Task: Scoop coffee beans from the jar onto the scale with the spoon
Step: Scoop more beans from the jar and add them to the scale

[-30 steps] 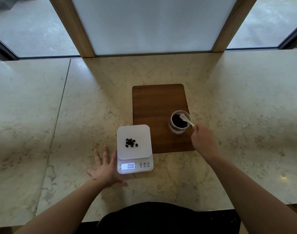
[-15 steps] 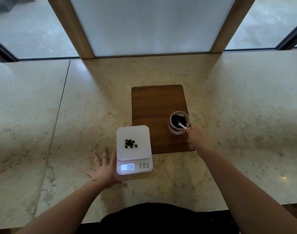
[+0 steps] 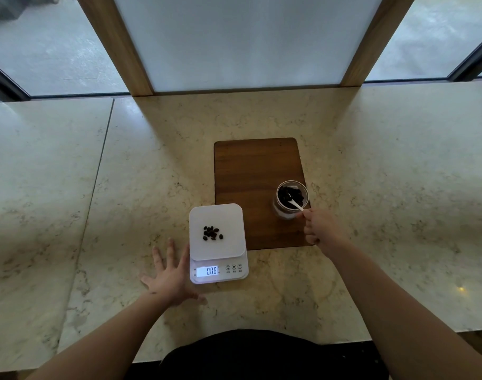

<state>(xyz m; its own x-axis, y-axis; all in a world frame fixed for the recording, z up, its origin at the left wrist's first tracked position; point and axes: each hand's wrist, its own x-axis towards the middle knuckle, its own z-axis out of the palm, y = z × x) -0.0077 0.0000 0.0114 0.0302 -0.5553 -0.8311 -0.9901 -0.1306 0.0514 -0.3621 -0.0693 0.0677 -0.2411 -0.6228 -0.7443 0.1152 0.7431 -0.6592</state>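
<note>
A glass jar (image 3: 279,207) of dark coffee beans stands on the right side of a wooden board (image 3: 250,171). My right hand (image 3: 320,229) pinches the handle of a small white spoon (image 3: 296,203), whose bowl is down among the beans in the jar. A white digital scale (image 3: 228,219) sits at the board's near left corner, with a small pile of beans (image 3: 211,233) on its platform and a lit display. My left hand (image 3: 170,278) lies flat with fingers spread on the counter, touching the scale's left side.
The marble counter (image 3: 97,204) stretches wide on both sides, with a seam left of the scale. A wooden-framed frosted panel (image 3: 245,39) and windows stand at the counter's far edge. The near counter edge runs just below my forearms.
My right hand has moved closer and lower, and the spoon's bowl has sunk from above the jar's rim into the beans. My left hand and the scale are unmoved.
</note>
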